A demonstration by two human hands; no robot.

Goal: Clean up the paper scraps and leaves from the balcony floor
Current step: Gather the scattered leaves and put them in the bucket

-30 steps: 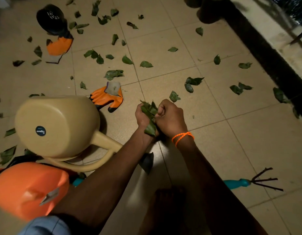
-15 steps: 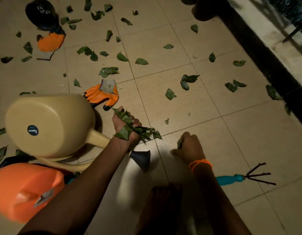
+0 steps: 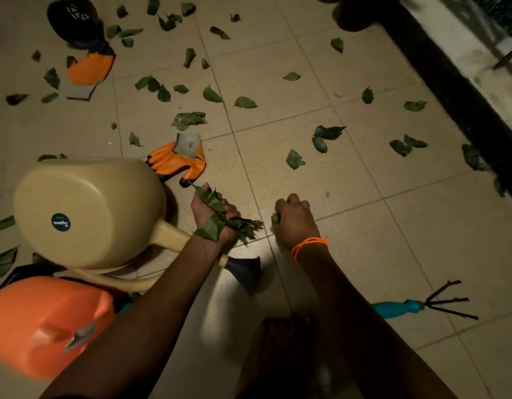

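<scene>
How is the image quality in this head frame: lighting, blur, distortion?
Head view: dim, warm light with one bright patch on the floor tiles below the arms; orange container at lower left is smeared by blur; tile lines bow from the wide-angle lens; left hand gripping leaves stays fairly sharp; the top-right corner is nearly black.

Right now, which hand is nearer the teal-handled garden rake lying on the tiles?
Right. The right hand, wearing an orange wrist thread, is up-left of the teal-handled garden rake. The left hand, gripping leaves, is farther left.
</scene>
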